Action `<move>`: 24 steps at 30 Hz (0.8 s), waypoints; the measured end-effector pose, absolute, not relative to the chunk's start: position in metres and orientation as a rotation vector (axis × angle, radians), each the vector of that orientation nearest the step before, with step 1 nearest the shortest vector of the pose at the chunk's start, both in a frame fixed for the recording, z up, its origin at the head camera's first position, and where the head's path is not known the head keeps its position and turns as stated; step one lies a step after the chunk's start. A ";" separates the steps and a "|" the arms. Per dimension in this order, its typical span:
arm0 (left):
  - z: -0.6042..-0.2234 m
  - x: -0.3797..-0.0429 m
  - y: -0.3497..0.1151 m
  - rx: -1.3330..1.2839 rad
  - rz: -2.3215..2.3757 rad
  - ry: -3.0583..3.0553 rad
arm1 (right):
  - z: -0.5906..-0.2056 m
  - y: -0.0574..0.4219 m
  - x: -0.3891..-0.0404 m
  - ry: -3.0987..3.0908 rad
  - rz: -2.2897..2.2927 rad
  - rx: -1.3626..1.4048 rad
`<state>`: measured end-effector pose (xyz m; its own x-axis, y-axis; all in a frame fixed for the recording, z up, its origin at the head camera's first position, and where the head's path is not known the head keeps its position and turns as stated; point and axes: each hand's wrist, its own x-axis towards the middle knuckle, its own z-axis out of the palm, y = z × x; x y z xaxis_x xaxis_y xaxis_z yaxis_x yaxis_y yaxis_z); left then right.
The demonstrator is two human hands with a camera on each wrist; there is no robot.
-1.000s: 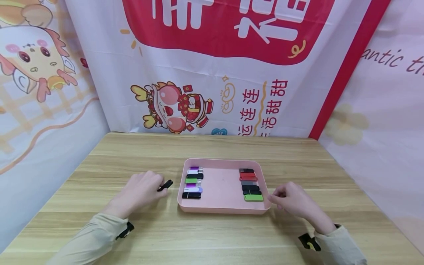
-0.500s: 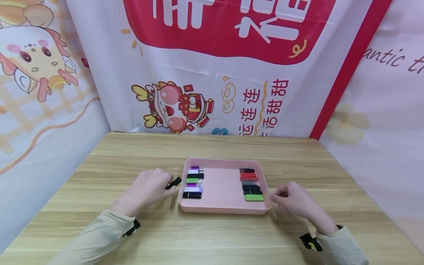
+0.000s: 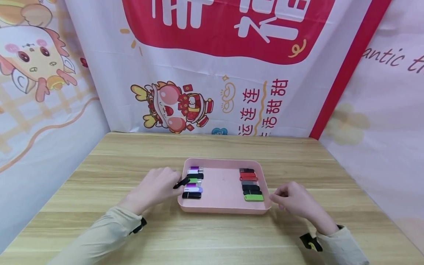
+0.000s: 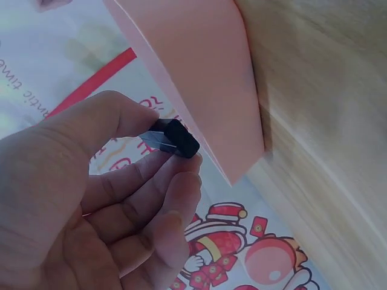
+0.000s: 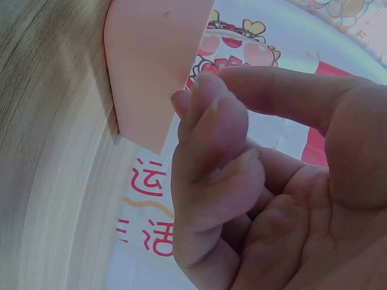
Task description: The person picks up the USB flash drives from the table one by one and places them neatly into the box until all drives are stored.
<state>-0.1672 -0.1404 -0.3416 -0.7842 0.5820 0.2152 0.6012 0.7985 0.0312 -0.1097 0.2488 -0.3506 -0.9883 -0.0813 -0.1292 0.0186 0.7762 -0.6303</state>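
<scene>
My left hand (image 3: 162,186) pinches a black USB flash drive (image 3: 181,183) between thumb and fingers, over the left rim of the pink tray (image 3: 222,210). In the left wrist view this flash drive (image 4: 181,139) shows its end, beside the tray wall (image 4: 205,72). Below it, inside the tray, lies a left column of flash drives, among them a white and lavender one (image 3: 193,189) and a black one (image 3: 191,195). My right hand (image 3: 293,198) holds nothing; its fingers are loosely bent, with fingertips right at the tray's front right corner.
Along the tray's right side is a second column of flash drives, including a red one (image 3: 248,176) and a green one (image 3: 253,198). The tray stands on a wooden table (image 3: 212,235). Printed cloths (image 3: 218,73) hang behind and at both sides.
My left hand has moved right with the black flash drive, from the table left of the tray to over its left rim. My right hand has stayed at the tray's corner.
</scene>
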 end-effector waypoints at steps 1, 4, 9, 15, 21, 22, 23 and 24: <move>-0.341 -0.167 -0.139 -0.935 -0.141 -2.791 | -0.350 0.249 -0.110 2.818 -1.001 -0.048; -0.340 -0.167 -0.136 -0.969 -0.128 -2.774 | -0.350 0.249 -0.109 2.818 -0.998 -0.049; -0.343 -0.170 -0.131 -1.074 -0.081 -2.712 | -0.350 0.249 -0.109 2.819 -1.003 -0.063; -0.343 -0.174 -0.124 -1.180 -0.058 -2.716 | -0.349 0.249 -0.109 2.821 -1.006 -0.073; -0.343 -0.176 -0.121 -1.263 -0.005 -2.703 | -0.349 0.249 -0.108 2.824 -1.011 -0.086; -0.342 -0.176 -0.120 -1.277 0.000 -2.702 | -0.349 0.249 -0.108 2.824 -1.013 -0.088; -0.342 -0.176 -0.120 -1.287 0.004 -2.703 | -0.349 0.249 -0.108 2.824 -1.014 -0.089; -0.342 -0.176 -0.120 -1.295 0.006 -2.710 | -0.349 0.249 -0.108 2.824 -1.013 -0.089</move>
